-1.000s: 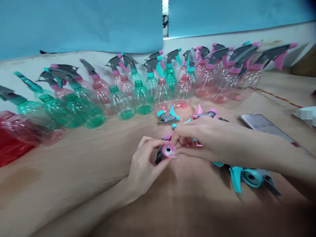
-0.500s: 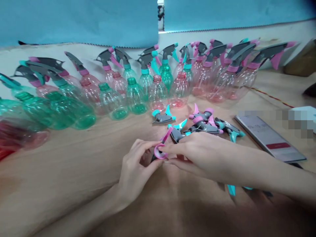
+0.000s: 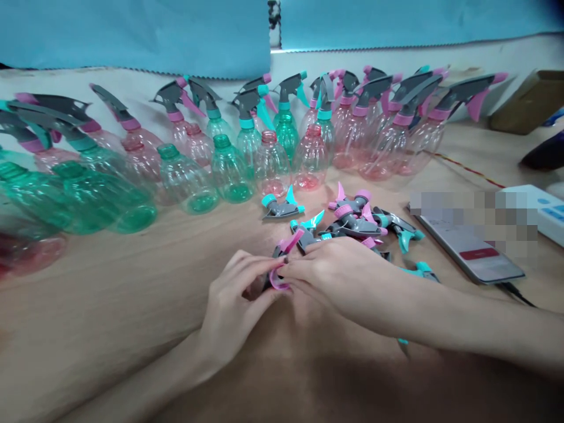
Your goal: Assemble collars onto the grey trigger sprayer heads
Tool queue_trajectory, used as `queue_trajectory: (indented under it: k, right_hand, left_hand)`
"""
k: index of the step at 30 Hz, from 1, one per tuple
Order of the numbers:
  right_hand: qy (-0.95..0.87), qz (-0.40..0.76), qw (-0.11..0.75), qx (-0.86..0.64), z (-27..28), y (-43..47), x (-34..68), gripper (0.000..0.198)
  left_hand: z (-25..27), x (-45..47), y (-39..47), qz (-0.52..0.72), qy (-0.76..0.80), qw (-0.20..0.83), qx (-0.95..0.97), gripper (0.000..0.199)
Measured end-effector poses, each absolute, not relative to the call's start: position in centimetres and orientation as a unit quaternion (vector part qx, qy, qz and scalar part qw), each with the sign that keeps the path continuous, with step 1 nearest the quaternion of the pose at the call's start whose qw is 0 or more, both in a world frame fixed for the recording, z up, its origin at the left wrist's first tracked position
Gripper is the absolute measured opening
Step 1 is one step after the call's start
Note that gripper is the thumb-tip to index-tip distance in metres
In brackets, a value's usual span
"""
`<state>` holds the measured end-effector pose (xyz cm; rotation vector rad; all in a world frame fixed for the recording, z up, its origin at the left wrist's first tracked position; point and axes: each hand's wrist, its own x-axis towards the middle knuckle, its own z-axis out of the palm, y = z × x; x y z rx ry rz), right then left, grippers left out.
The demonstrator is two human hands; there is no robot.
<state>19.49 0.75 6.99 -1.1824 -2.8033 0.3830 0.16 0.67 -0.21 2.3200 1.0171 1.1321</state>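
My left hand (image 3: 235, 299) is closed around a grey trigger spray head with a pink trigger (image 3: 292, 241) and a pink collar (image 3: 277, 282). The collar's open end faces my right hand (image 3: 337, 273), whose fingers are closed against its edge and partly cover the opening. Whether a small part sits between those fingertips is hidden. Just beyond my hands lie several loose spray heads, among them a turquoise-and-grey one (image 3: 282, 208) and a pink-and-grey one (image 3: 352, 223). A turquoise one (image 3: 423, 270) shows behind my right forearm.
Behind the loose heads stand open-necked bottles, such as a green one (image 3: 232, 170) and a pink one (image 3: 272, 164). Bottles with spray heads fitted, like this pink one (image 3: 355, 129), line the wall. To the right lie a phone (image 3: 489, 264), its cable and a white box (image 3: 537, 205).
The view has shifted slightly to the right. My right fingers have moved further over the pink collar, covering more of its opening. My left hand keeps its hold on the spray head.
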Motion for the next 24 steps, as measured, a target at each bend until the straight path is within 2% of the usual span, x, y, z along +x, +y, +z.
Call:
queue_trajectory:
  k: [12, 24]
  right_hand:
    - [-0.918, 0.133, 0.115, -0.356, 5.2, 1.4, 20.2, 0.018]
    - [-0.916, 0.146, 0.097, -0.36, 5.3, 1.3, 19.8, 0.013]
  left_hand:
    - [-0.2, 0.2, 0.6, 0.401, 0.379, 0.208, 0.808, 0.026]
    - [0.1, 0.2, 0.2, 0.376, 0.37, 0.222, 0.82, 0.016]
